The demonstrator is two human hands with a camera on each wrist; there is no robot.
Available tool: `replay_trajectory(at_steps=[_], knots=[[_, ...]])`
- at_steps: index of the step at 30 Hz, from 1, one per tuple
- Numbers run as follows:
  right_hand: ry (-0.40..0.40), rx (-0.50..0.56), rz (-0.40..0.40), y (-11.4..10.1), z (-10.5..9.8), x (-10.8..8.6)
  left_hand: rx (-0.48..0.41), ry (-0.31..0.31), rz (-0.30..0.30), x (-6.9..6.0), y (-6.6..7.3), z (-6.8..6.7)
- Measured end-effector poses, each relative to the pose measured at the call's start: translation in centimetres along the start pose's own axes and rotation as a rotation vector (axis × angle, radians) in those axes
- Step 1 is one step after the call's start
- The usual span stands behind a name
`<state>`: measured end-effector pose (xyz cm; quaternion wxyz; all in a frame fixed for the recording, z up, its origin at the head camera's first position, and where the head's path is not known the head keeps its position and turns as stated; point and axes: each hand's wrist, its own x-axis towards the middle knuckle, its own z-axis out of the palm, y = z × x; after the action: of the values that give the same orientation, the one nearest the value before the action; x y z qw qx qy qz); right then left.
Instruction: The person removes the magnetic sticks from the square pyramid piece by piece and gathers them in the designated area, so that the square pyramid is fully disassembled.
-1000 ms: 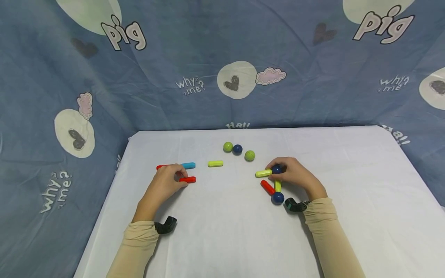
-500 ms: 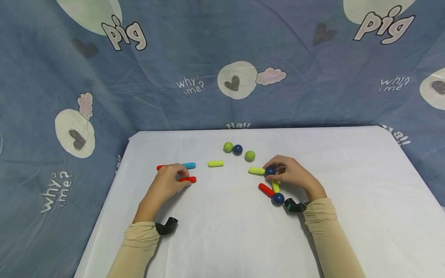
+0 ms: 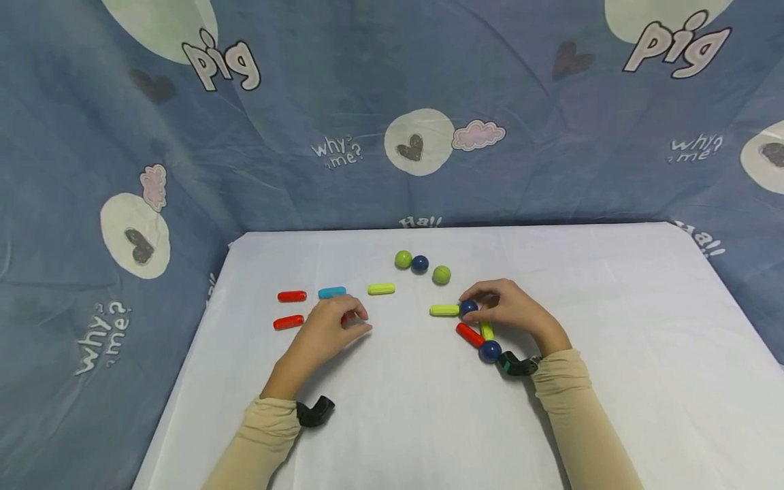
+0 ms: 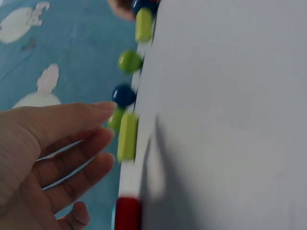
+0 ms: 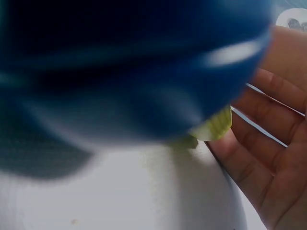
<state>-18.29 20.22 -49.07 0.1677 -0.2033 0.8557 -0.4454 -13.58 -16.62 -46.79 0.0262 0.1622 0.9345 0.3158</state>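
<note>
Zero in loosely spread left hand (image 3: 327, 329); pinching blue ball (image 3: 468, 308) with right hand (image 3: 519, 311). Likely light, hard, slick: grip equator.

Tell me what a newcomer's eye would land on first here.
Probably the blue patterned cloth behind the white table, with pale "pig" lettering at its upper left and upper right. Next, right of the table's middle, the right hand pinching a dark-blue ball. In the right wrist view, a blurred blue ball looms across the upper part.
</note>
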Motion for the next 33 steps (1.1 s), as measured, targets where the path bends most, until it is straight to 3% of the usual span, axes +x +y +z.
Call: replay_trajectory(at_steps=[6,12,19,24,33], knots=[[0.000,0.027,0.024,0.6,0.1,0.0,-0.018,-0.039,0.053,1.2,3.0,2.7],[-0.001,0.044,0.026,0.6,0.0,-0.1,-0.032,-0.008,0.121,3.5,5.1,5.6],[0.009,0.059,0.013,0.3,-0.2,-0.1,-0.031,-0.013,0.104,6.0,6.7,7.8],[0.012,0.076,0.001,0.6,-0.2,-0.1,-0.026,-0.054,0.075,6.5,7.3,8.4],[0.014,0.185,-0.017,1.0,-0.1,-0.1,-0.015,-0.023,0.055,6.4,7.1,8.2]])
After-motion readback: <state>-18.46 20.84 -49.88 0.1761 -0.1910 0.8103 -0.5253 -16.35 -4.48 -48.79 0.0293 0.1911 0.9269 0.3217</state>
